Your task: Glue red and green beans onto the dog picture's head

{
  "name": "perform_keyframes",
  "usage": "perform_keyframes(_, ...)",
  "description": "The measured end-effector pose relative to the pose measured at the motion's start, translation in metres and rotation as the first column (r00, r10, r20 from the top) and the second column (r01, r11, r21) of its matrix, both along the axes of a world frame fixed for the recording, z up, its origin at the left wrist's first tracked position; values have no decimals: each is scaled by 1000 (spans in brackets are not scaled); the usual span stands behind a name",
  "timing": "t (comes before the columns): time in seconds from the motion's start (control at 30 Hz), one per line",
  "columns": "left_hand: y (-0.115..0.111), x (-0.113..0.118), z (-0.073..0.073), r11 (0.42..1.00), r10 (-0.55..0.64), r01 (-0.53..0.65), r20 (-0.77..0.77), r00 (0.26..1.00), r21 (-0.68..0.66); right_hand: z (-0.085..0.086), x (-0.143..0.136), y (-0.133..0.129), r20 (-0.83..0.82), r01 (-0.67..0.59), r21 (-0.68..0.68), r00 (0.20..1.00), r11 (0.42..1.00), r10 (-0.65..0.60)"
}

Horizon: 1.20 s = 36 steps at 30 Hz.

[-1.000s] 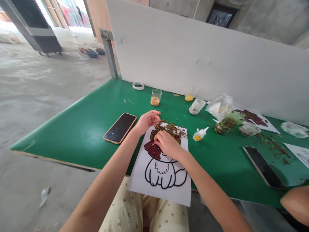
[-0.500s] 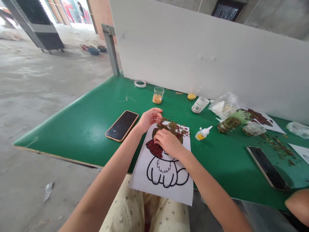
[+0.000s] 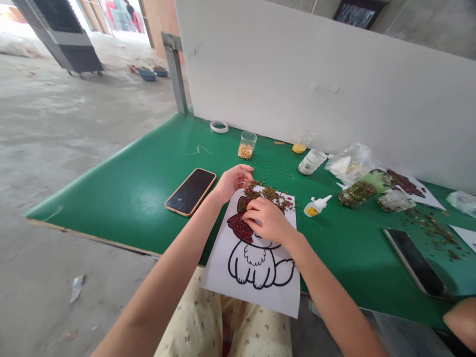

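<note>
A sheet of paper (image 3: 256, 296) with a black-outlined cat-like drawing lies over the table's front edge and my lap. Dark red beans (image 3: 240, 229) cover the left of the drawn face, and small green-brown beans fill an ear. More greenish beans (image 3: 270, 195) are heaped loosely along the sheet's top. My right hand (image 3: 268, 219) rests low over the face, its fingertips drawn together at the red beans; anything between them is hidden. Beside the heap, my left hand (image 3: 234, 182) is open, fingers loosely curved and apart.
A phone (image 3: 191, 192) lies left of the sheet, a glue bottle (image 3: 317, 206) right of it. Behind stand a cup of corn kernels (image 3: 247, 146) and a clear jar (image 3: 311, 162). Farther right are a tipped jar of green beans (image 3: 357, 191), another phone (image 3: 416, 263) and a person's arm (image 3: 461, 320).
My right hand has lifted and shifted slightly, uncovering more red beans on the face. My left hand stays beside the heap. The whole view has shifted a little.
</note>
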State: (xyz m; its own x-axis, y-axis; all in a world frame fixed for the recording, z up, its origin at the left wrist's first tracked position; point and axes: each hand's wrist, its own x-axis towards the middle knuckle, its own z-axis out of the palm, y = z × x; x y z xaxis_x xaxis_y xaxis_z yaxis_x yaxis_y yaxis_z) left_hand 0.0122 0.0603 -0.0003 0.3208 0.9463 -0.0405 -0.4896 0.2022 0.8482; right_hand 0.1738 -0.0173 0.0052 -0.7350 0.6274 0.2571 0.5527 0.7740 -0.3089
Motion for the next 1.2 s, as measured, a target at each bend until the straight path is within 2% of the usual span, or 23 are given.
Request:
perform_keyframes(0.53,0,0,0,1000,-15,15,-14,1000,16,1,0,-3,6,2,51,1000,999,-2)
perform_keyframes(1.2,0,-1,2,1000,2,-2,-14,1000,5,1,1,-4,15,5,37,1000,999,-5)
